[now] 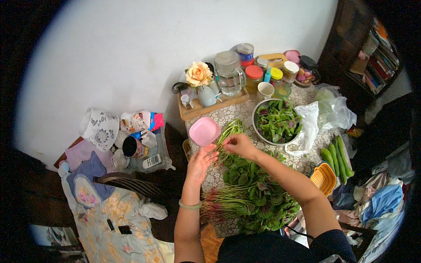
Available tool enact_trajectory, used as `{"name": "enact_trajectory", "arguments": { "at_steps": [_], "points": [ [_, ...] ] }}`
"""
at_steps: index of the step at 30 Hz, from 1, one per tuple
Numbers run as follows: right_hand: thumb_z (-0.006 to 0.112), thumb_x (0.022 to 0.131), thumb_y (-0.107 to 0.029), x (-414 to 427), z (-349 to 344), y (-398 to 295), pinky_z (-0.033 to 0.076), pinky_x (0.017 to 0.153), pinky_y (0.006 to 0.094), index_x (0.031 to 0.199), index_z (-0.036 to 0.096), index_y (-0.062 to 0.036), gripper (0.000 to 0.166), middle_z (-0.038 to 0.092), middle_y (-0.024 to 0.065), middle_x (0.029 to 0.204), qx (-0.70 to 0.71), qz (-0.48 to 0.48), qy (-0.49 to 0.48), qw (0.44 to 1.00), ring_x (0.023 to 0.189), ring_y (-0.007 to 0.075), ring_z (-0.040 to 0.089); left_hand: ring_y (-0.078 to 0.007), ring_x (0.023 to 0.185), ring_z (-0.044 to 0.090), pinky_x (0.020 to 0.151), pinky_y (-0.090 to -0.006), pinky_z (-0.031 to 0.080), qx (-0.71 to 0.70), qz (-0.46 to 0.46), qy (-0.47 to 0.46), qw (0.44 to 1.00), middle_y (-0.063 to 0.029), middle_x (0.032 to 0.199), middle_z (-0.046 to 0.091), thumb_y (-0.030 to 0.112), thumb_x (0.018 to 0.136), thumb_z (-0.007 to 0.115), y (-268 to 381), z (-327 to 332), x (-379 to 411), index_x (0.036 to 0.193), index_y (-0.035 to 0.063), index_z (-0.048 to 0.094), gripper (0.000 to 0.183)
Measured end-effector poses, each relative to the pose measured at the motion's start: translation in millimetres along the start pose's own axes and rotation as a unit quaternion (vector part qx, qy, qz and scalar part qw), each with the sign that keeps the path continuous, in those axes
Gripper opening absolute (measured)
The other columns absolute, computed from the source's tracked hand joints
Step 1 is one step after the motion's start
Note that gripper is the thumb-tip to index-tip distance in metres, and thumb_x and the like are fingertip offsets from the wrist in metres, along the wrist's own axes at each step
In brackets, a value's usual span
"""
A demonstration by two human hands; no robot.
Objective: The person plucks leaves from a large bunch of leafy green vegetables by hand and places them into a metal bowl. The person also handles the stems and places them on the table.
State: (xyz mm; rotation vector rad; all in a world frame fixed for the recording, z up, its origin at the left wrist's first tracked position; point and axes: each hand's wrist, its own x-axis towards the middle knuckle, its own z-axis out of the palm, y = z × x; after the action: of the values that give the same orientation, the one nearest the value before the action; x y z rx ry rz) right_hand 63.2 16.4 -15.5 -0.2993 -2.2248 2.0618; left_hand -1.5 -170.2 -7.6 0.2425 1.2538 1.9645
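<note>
My left hand [201,161] is palm up with its fingers apart, just below a pink plastic dish [204,131]. My right hand [240,145] has its fingertips drawn together close to the left fingers; whether a stem is pinched there is too small to tell. A small heap of loose green stems [234,127] lies beyond both hands. Under my right forearm are bunches of red-and-green amaranth leaves [263,194], with their pinkish roots [210,205] towards the left. Picked amaranth leaves [278,121] fill a steel bowl [255,127] farther back.
A wooden tray [197,113] with a water pitcher [229,74] and a vase [207,95] stands against the wall, beside several jars [254,75]. To the right are plastic bags [307,121], green gourds [337,159] and a yellow basket [324,179]. A chair back [131,182] is left.
</note>
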Motion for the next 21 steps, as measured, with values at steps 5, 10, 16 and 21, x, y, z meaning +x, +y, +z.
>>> {"name": "enact_trajectory", "arguments": {
  "at_steps": [5,10,16,21],
  "points": [
    [0.059,0.077,-0.007,26.5,-16.8,-17.3,0.047,0.065,0.0323,0.092,0.060,-0.0051,0.015,0.062,0.0115,0.085,-0.195,-0.190,0.143,0.952,0.075,0.0204,0.061,-0.0208,0.098,0.055,0.082,-0.0330,0.044,0.170,0.019,0.081,0.982,-0.0107,0.112,0.055,0.031,0.092,0.044,5.0,-14.4,-23.2,0.113,0.0021,0.052,0.037],
    [0.051,0.078,-0.011,31.6,-20.0,31.2,0.041,0.080,0.0419,0.108,0.054,-0.0105,0.030,0.057,0.0107,0.103,-0.653,-0.085,0.058,0.751,0.098,0.0243,0.055,-0.0187,0.087,0.057,0.074,-0.0315,0.047,0.406,0.061,0.049,0.910,-0.0089,0.099,0.058,0.019,0.087,0.055,-26.3,-18.8,-73.4,0.103,0.0045,0.059,0.022],
    [0.060,0.075,-0.015,-17.1,-17.1,-18.3,0.043,0.076,0.0398,0.108,0.054,-0.0068,0.035,0.059,0.0126,0.094,-0.509,-0.103,0.019,0.854,0.090,0.0270,0.057,-0.0267,0.076,0.056,0.065,-0.0359,0.044,0.563,0.145,-0.074,0.811,-0.0110,0.084,0.057,0.006,0.075,0.063,-70.9,5.2,-127.1,0.088,0.0023,0.063,0.014],
    [0.062,0.075,-0.010,-131.0,-2.3,-58.2,0.047,0.074,0.0364,0.094,0.060,-0.0021,0.021,0.061,0.0134,0.089,-0.308,-0.113,-0.036,0.944,0.081,0.0291,0.059,-0.0225,0.077,0.053,0.070,-0.0354,0.036,0.637,0.229,-0.112,0.728,-0.0067,0.078,0.054,0.010,0.073,0.065,-86.1,30.7,-129.3,0.081,0.0068,0.065,0.008]
  ]
}}
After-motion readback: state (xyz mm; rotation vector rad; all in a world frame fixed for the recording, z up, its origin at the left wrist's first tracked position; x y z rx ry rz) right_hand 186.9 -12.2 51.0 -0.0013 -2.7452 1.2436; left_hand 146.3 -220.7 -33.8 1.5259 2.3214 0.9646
